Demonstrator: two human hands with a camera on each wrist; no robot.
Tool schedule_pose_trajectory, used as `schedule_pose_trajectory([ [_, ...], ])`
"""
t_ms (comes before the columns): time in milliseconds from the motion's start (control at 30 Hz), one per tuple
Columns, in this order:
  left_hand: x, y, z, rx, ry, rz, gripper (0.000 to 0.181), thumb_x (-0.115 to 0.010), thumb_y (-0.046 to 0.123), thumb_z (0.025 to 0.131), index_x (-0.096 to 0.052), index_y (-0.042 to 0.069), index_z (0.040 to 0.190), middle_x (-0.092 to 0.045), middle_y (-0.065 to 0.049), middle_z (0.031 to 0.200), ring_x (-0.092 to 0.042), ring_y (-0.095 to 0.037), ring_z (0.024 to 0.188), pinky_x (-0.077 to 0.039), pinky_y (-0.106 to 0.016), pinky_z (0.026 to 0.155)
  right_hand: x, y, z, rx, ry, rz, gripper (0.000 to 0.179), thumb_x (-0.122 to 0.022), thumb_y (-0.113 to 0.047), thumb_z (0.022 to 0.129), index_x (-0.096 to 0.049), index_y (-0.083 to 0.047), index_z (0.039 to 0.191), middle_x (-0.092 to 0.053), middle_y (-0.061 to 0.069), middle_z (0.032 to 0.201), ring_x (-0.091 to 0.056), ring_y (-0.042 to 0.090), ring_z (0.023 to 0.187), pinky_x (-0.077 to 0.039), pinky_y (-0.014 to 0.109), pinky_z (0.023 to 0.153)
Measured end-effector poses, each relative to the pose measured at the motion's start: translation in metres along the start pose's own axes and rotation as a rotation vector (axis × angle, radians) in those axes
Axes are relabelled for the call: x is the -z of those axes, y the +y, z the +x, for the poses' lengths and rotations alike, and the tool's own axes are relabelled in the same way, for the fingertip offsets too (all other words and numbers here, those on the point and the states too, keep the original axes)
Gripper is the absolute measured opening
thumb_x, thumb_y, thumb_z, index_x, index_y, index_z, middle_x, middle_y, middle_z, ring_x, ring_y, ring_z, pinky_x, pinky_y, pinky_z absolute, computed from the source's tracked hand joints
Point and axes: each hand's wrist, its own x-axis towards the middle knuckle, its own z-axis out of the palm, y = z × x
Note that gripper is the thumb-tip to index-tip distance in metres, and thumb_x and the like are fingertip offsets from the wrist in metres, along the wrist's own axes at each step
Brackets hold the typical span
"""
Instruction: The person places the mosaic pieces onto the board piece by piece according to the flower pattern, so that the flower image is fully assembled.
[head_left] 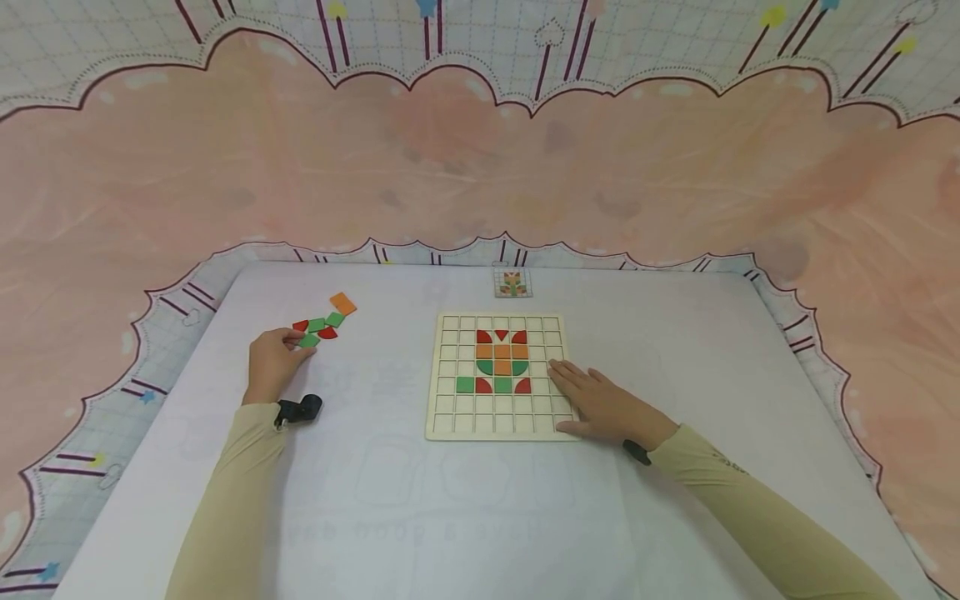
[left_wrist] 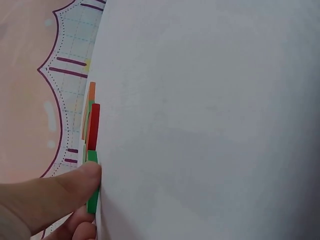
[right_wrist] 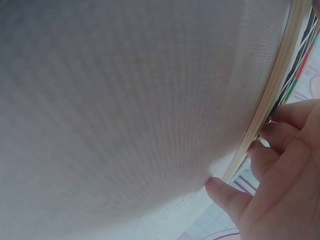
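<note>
My left hand (head_left: 272,360) pinches a green tile (head_left: 309,341) at the near end of a small group of loose tiles. In the left wrist view the thumb (left_wrist: 89,172) lies on that green tile's edge, right at the white tabletop. Fingers of my right hand (head_left: 603,408) are spread and rest over the right edge of a pale wooden grid board (head_left: 457,425). Red, orange and green pieces fill the board's middle cells, with a row of green squares and red quarter-rounds below. The right wrist view shows the fingers along the board's side (right_wrist: 260,110).
Beyond the held tile lie red tiles (head_left: 327,332), green tiles (head_left: 335,319) and an orange tile (head_left: 342,303). A small picture card (head_left: 513,284) with a similar coloured pattern lies behind the board. Patterned cloth (head_left: 480,167) surrounds the white table (head_left: 360,500).
</note>
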Motion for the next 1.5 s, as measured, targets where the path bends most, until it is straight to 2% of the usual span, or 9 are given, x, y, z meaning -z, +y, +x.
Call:
schedule_pose_trajectory([
  [200, 0.002, -0.005, 0.002, -0.028, -0.045, 0.008, 0.037, -0.064, 0.009, 0.087, -0.058, -0.009, 0.118, -0.059, -0.027, 0.111, -0.052, -0.036, 0.099, -0.044, -0.047, 0.088, 0.000, -0.001, -0.001, 0.000, -0.001, 0.006, 0.086, -0.057, -0.050, 0.088, -0.018, -0.006, 0.150, -0.018, 0.013, 0.157, -0.020, 0.030, 0.145, -0.024, 0.055, 0.112],
  [433, 0.002, -0.007, 0.001, -0.046, -0.063, 0.021, 0.035, -0.065, 0.009, 0.087, -0.059, -0.008, 0.117, -0.057, -0.028, 0.110, -0.051, -0.036, 0.099, -0.044, -0.048, 0.088, 0.000, -0.002, -0.002, 0.002, 0.004, 0.002, 0.086, -0.058, -0.050, 0.088, -0.018, -0.005, 0.150, -0.020, 0.014, 0.157, -0.020, 0.031, 0.144, -0.024, 0.056, 0.112],
  [600, 0.001, -0.011, 0.002, -0.111, -0.079, 0.029, 0.034, -0.064, 0.008, 0.087, -0.059, -0.008, 0.116, -0.058, -0.028, 0.108, -0.054, -0.037, 0.097, -0.045, -0.048, 0.086, -0.003, 0.001, -0.002, 0.014, 0.011, -0.004, 0.086, -0.057, -0.051, 0.088, -0.018, -0.005, 0.150, -0.020, 0.014, 0.157, -0.021, 0.030, 0.144, -0.025, 0.055, 0.112],
  [733, 0.000, -0.008, 0.000, -0.139, -0.115, 0.007, 0.035, -0.064, 0.010, 0.088, -0.059, -0.008, 0.117, -0.060, -0.028, 0.109, -0.058, -0.036, 0.098, -0.048, -0.047, 0.086, -0.004, 0.001, -0.001, 0.013, 0.009, -0.005, 0.086, -0.056, -0.052, 0.088, -0.018, -0.006, 0.150, -0.019, 0.013, 0.157, -0.020, 0.030, 0.144, -0.024, 0.055, 0.112],
  [833, -0.001, 0.003, -0.002, -0.165, -0.150, 0.001, 0.035, -0.065, 0.011, 0.088, -0.059, -0.007, 0.117, -0.061, -0.028, 0.110, -0.059, -0.037, 0.099, -0.049, -0.046, 0.086, -0.003, 0.001, 0.000, 0.009, 0.004, -0.006, 0.086, -0.056, -0.052, 0.088, -0.018, -0.006, 0.150, -0.019, 0.013, 0.157, -0.020, 0.030, 0.144, -0.024, 0.055, 0.112],
  [967, -0.007, 0.020, -0.005, -0.240, -0.194, -0.027, 0.033, -0.067, 0.010, 0.086, -0.062, -0.005, 0.115, -0.063, -0.025, 0.108, -0.060, -0.034, 0.097, -0.051, -0.043, 0.083, -0.002, 0.001, 0.000, 0.009, 0.005, -0.001, 0.086, -0.056, -0.052, 0.089, -0.017, -0.006, 0.150, -0.019, 0.013, 0.157, -0.020, 0.030, 0.144, -0.024, 0.055, 0.112],
  [1200, -0.023, 0.055, -0.017, -0.332, -0.261, -0.082, 0.032, -0.070, 0.009, 0.083, -0.065, -0.002, 0.113, -0.066, -0.020, 0.104, -0.060, -0.029, 0.093, -0.052, -0.039, 0.082, -0.001, 0.002, 0.000, 0.014, 0.009, 0.008, 0.086, -0.056, -0.051, 0.089, -0.017, -0.006, 0.150, -0.019, 0.013, 0.157, -0.020, 0.030, 0.144, -0.024, 0.056, 0.112],
  [1500, -0.052, 0.098, -0.036, -0.350, -0.313, -0.144, 0.033, -0.071, 0.013, 0.083, -0.066, 0.004, 0.114, -0.065, -0.015, 0.112, -0.060, -0.027, 0.100, -0.051, -0.040, 0.090, -0.003, 0.005, 0.001, 0.014, 0.009, -0.015, 0.087, -0.055, -0.054, 0.088, -0.016, -0.006, 0.150, -0.018, 0.013, 0.157, -0.019, 0.029, 0.145, -0.024, 0.055, 0.112],
])
